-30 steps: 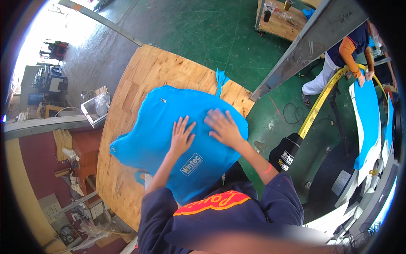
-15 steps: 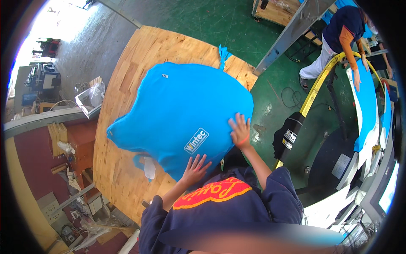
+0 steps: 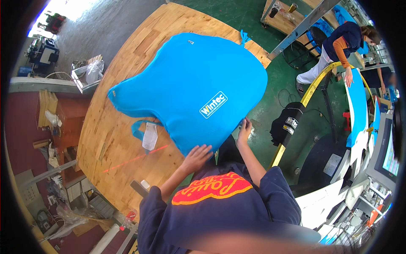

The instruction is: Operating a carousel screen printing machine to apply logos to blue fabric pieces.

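Observation:
A bright blue stretch-fabric cover [image 3: 203, 76], saddle-like in outline with a narrow end at the left, is spread smooth over the wooden table. A white printed patch [image 3: 213, 105] sits near its right edge. My left hand [image 3: 197, 157] lies on the near edge of the fabric, fingers stretched out together. At the cover's near right edge, my right hand [image 3: 244, 131] has its fingers curled around the rim, pinching it. A blue strap [image 3: 137, 130] with a white tag [image 3: 150, 136] sticks out from under the near left side.
The wooden table [image 3: 122, 144] carries a red light line and a metal strip [image 3: 138, 187] at its near edge. To the right stands a yellow curved rail [image 3: 311, 91] with a black cloth [image 3: 284, 125]. Beyond it, a person [image 3: 342, 48] handles blue fabric panels [image 3: 358, 106].
My right hand has moved from lying spread on the cover to its near edge and closed there. My left hand has slid toward the edge. The fabric looks smoother; the view has shifted.

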`<state>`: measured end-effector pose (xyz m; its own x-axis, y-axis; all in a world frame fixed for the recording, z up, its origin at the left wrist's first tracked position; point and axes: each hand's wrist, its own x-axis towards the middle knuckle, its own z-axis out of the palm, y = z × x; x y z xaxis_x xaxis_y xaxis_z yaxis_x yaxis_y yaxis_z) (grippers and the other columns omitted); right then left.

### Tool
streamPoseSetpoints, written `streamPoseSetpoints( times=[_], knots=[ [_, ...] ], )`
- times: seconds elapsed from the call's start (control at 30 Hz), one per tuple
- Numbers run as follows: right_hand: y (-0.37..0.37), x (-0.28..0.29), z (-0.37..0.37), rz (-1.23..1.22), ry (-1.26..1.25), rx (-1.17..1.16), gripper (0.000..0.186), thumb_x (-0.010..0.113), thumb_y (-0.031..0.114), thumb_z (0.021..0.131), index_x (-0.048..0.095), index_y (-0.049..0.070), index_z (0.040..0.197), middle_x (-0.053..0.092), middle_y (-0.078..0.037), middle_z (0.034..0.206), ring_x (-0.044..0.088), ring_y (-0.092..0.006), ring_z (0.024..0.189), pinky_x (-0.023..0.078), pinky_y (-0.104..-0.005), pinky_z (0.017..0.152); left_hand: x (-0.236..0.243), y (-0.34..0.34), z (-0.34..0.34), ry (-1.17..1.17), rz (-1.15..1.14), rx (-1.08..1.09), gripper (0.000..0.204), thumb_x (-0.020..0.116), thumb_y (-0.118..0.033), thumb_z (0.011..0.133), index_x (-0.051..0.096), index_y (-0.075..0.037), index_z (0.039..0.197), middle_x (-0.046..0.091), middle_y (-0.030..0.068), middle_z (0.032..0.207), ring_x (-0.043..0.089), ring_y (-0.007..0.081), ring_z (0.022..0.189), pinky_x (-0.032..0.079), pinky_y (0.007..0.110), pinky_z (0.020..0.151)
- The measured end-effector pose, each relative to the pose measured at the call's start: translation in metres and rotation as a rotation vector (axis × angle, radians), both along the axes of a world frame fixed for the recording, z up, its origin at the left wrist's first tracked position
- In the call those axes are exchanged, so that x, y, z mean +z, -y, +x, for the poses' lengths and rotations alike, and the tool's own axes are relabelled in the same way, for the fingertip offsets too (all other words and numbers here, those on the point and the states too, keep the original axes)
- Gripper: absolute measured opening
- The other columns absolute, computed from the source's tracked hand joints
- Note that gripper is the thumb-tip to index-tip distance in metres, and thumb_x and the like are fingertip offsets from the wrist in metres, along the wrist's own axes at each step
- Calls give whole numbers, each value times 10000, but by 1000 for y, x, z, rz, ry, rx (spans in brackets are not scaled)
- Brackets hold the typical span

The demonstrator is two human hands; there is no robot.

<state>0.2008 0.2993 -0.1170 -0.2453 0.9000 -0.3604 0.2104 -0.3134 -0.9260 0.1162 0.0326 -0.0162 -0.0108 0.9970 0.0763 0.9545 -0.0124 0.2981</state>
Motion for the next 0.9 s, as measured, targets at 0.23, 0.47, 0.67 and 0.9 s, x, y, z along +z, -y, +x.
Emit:
streamPoseSetpoints(
  times=[0.23, 0.47, 0.67, 0.9],
  knots=[
    [-15, 8, 2, -517, -83, -12, 334, 561, 412, 949, 574, 135, 1137, 599, -34, 1090, 545, -193, 1034, 390, -430, 919, -14, 46, 31, 40, -50, 36, 353, 623, -228, 816, 633, -137, 1156, 410, 71, 1470, 320, 241, 1392, 250, 433, 1126],
    [-33, -29, 9, -656, -98, -79, 305, 651, 384, 893, 579, 187, 1114, 605, -13, 1079, 531, -185, 1025, 405, -401, 840, 15, -16, 7, 105, 112, 101, 382, 616, -171, 809, 617, -139, 1190, 450, 70, 1435, 381, 264, 1353, 280, 432, 1118],
    [-60, -71, 55, -582, 13, -141, 229, 665, 334, 887, 563, 214, 1054, 621, 49, 894, 574, -149, 893, 400, -353, 726, 20, -65, -17, -9, 96, 30, 419, 617, -222, 813, 603, -146, 1225, 396, 69, 1479, 318, 282, 1390, 244, 464, 1133],
    [-62, -27, -8, 79, 14, -203, 530, 396, 448, 1009, 371, 110, 1418, 467, -98, 1372, 468, -241, 1232, 371, -376, 1008, -25, -32, 5, -72, -96, -230, 385, 583, -232, 838, 609, -159, 1215, 388, 79, 1482, 320, 294, 1390, 262, 486, 1126]
  ],
)
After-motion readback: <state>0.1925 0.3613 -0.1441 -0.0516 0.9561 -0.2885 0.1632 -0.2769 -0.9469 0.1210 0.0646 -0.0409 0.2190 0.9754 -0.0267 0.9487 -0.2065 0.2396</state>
